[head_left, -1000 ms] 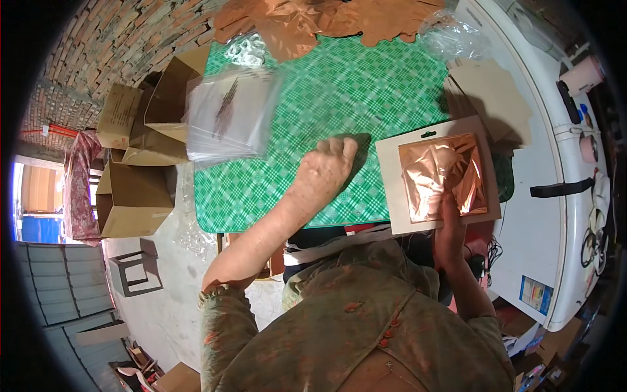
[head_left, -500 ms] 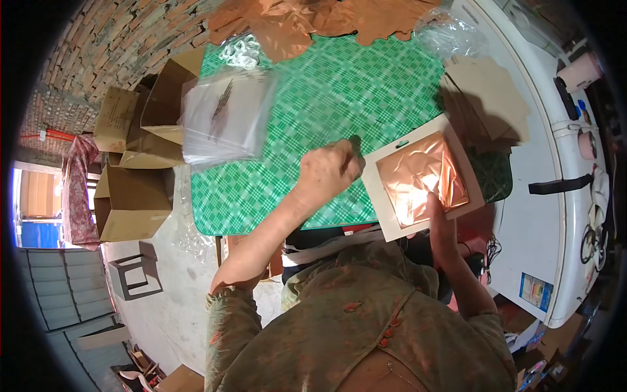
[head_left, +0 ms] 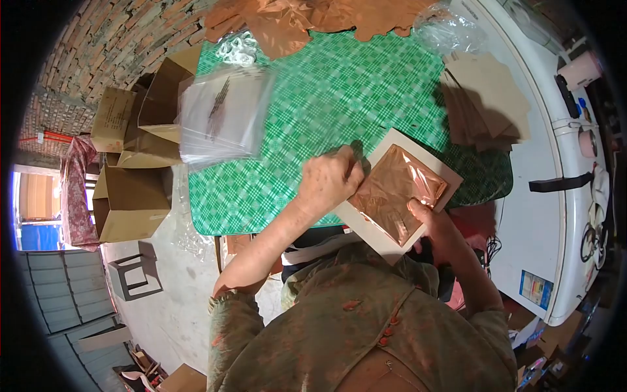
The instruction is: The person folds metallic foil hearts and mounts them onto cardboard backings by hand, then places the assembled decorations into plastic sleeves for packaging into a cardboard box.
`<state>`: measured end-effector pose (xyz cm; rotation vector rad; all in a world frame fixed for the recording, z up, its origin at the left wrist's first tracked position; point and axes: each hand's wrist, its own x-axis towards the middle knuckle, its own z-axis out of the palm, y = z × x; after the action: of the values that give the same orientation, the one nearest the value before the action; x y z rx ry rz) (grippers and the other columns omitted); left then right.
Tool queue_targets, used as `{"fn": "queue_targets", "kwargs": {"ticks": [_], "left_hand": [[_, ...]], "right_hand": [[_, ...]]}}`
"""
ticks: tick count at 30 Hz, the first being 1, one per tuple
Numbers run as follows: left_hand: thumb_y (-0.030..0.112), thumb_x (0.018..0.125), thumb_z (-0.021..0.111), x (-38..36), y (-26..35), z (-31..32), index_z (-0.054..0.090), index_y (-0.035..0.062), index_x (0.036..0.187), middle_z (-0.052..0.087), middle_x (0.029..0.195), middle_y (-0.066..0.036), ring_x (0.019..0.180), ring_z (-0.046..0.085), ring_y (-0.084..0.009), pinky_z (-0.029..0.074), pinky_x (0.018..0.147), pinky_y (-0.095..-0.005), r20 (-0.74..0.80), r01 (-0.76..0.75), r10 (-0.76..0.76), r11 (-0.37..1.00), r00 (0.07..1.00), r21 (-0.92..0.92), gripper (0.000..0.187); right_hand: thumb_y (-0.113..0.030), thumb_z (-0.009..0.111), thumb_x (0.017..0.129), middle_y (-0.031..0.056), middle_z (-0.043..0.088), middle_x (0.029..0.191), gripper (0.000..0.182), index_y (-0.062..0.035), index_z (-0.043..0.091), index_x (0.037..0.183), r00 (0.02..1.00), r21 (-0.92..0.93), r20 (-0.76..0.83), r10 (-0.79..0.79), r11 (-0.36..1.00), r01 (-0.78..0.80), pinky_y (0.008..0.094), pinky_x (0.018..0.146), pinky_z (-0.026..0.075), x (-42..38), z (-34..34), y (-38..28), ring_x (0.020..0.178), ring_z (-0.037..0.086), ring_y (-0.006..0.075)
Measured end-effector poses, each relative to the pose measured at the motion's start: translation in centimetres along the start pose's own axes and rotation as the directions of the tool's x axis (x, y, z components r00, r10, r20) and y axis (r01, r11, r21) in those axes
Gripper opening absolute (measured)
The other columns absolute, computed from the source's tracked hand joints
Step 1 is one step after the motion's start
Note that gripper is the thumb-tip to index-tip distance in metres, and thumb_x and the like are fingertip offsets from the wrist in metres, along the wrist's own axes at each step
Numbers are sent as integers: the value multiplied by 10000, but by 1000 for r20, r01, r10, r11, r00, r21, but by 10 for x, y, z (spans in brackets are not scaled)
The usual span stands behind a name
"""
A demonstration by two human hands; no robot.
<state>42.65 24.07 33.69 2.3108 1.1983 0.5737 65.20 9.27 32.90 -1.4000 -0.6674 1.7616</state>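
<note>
My right hand (head_left: 434,222) holds a pale cardboard card (head_left: 450,175) tilted over the table's front edge. Its thumb lies on top, and its other fingers are hidden below. A shiny, crinkled copper-coloured foil sheet (head_left: 392,189) covers the card's middle. My left hand (head_left: 330,178) is closed, with curled fingers at the card's left edge. What those fingers pinch, if anything, is hidden. Beneath both hands is the green checked tablecloth (head_left: 346,85).
Clear plastic sleeves (head_left: 225,117) and white loops (head_left: 238,49) lie at left. Copper foil sheets (head_left: 281,29) cover the far edge. Stacked brown cards (head_left: 490,91) and crumpled clear plastic (head_left: 450,29) lie at right, beside a white appliance (head_left: 535,196). Open cardboard boxes (head_left: 134,202) stand left.
The card has turned and come closer to my body, and its slotted edge is now by my left hand. My right thumb has shifted on it. The bright glare on the foil has faded.
</note>
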Motion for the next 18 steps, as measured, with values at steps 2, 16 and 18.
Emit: {"fn": "queue_targets", "kwargs": {"ticks": [2,16,18], "left_hand": [[210,898,684,1,-3,5,651,25,908,701,714,-175,643,699,-372,564,619,-474,0,-55,55,997,998,55,187],[171,885,689,5,10,12,632,33,900,676,710,-150,608,681,-349,553,573,-438,-40,-214,217,974,975,80,150],[173,889,690,4,9,12,642,36,898,670,706,-149,607,680,-344,557,576,-433,-29,-214,216,975,976,54,145]], "right_hand": [[-271,504,1071,68,682,854,279,-28,579,1184,998,-38,6,55,998,-54,269,414,485,-4,1,-9,584,649,142],[-395,498,1066,74,694,861,401,-26,612,1172,989,22,96,109,994,-111,270,423,453,-6,-3,-29,562,629,152],[-366,508,1064,72,681,862,374,-26,599,1192,993,30,52,102,994,-104,272,419,455,0,-2,-22,542,625,158]]}}
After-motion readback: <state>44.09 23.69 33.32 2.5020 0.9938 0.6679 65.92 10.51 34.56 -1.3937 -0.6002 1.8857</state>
